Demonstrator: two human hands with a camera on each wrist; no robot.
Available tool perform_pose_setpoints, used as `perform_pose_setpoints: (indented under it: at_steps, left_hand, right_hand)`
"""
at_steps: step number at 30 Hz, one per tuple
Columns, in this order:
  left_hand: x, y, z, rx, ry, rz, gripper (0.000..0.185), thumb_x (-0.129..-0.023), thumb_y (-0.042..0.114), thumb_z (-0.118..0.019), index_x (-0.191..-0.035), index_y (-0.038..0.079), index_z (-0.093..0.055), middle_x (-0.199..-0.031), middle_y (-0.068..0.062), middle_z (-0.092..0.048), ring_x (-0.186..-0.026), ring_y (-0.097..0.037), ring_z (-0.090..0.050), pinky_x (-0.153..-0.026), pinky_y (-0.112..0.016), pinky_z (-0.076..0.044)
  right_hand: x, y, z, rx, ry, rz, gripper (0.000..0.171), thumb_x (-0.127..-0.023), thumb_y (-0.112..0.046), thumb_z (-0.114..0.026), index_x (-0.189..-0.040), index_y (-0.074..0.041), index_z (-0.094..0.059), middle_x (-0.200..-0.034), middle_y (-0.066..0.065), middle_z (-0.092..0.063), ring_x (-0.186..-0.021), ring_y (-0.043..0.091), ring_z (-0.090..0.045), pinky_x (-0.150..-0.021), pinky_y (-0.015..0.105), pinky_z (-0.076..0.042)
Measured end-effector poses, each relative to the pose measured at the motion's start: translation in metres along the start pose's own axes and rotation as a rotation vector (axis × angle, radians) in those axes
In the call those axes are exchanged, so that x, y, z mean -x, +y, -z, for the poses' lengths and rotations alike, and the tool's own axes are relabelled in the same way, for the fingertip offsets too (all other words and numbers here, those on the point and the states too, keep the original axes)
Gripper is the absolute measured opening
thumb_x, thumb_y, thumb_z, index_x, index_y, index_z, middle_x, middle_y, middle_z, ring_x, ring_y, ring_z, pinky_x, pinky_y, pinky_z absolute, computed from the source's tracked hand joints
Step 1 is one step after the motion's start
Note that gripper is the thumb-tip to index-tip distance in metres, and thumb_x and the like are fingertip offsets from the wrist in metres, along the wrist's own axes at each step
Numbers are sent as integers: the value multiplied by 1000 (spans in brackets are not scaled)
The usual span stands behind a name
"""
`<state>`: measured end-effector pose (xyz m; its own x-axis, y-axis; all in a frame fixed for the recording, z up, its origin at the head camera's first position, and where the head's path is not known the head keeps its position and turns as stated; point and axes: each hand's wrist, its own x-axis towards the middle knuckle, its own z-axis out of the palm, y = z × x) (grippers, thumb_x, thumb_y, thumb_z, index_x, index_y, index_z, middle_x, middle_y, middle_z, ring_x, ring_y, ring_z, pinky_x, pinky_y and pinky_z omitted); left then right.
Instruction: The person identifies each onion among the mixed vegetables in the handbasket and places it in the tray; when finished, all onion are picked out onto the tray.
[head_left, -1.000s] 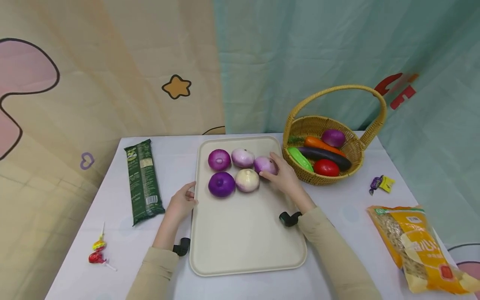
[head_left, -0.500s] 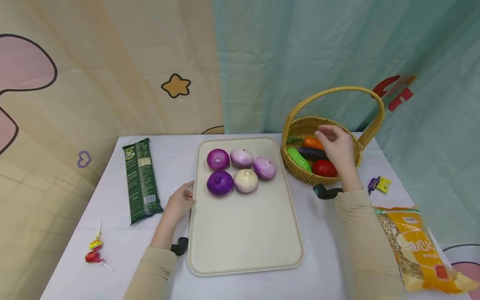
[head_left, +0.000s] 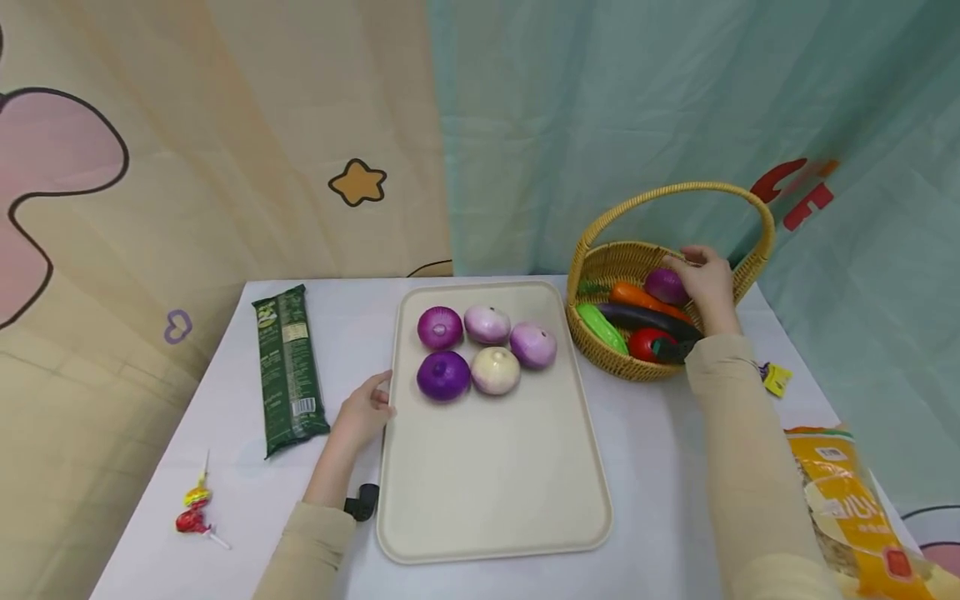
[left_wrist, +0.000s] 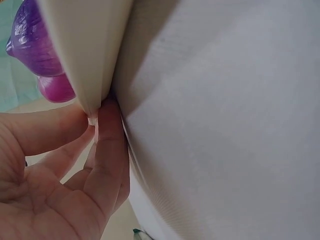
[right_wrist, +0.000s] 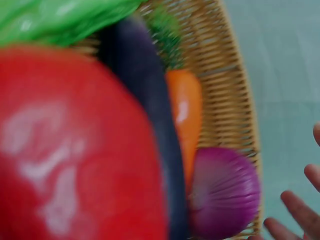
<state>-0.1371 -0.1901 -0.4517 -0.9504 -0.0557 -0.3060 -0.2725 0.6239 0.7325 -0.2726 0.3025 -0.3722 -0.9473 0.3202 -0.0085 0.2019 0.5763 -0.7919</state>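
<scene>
My left hand [head_left: 364, 412] pinches the left rim of a cream tray [head_left: 495, 483]; in the left wrist view the thumb lies on the rim and the fingers [left_wrist: 107, 155] reach beneath it. Several onions sit toward the tray's far end, among them a dark purple onion [head_left: 443, 376] and a whitish onion [head_left: 495, 371]. Over the wicker basket [head_left: 600, 353], my right hand [head_left: 707, 282] is held with fingers spread beside a purple onion [head_left: 665, 286]. The right wrist view shows these fingertips [right_wrist: 295, 207] apart from the onion [right_wrist: 225, 195].
The basket also holds a carrot [head_left: 633, 295], an eggplant [head_left: 637, 318], a tomato [head_left: 645, 343] and a green vegetable [head_left: 602, 327]; its handle arches above. A green packet [head_left: 291, 367] and lollipops [head_left: 192, 522] lie left. Wrapped candy [head_left: 777, 381] and a yellow bag [head_left: 847, 500] lie right.
My right hand has let go of a pale purple onion on the tray and moved right to the basket, to the onion at its back. My left hand has stayed at the tray rim.
</scene>
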Motion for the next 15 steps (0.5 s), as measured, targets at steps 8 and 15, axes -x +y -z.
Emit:
perform_pose_setpoints:
  at_steps: [8,15]
  left_hand:
    - [3,0,-1,18,6,3,63,-88,-2,-58,-148,3,-41,-107,-17,-60,-95,-25,-60,-76,-31,-51]
    - [2,0,-1,10,14,5,62,-88,-2,-58,-148,4,-41,-106,-16,-60,-94,-24,-60,-74,-28,-50]
  right_hand:
    - [-10,20,-2,130,-251,-83,82,-96,-44,-55,-157,-6,-15,-157,32,-21,-140,50,-28,-115,61,-25]
    - [-10,23,-6,179,-239,-43,80,-94,-32,-63,-153,4,-23,-150,37,-29,-133,51,-35,-111,61,-32]
